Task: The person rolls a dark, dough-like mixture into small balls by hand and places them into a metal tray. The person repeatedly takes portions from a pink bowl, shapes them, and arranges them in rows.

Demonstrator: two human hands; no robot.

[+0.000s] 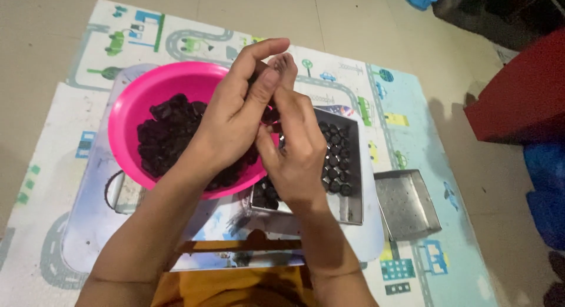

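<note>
The pink bowl (132,107) is smooth, shiny plastic. The dark bits (168,136) in it look wet and glossy. The tray (351,208) is dull grey metal, and so is the lid (406,202) beside it, which looks a bit scratched. The play mat (70,142) looks soft and matt, with printed roads. The floor (47,24) is smooth tile.
</note>
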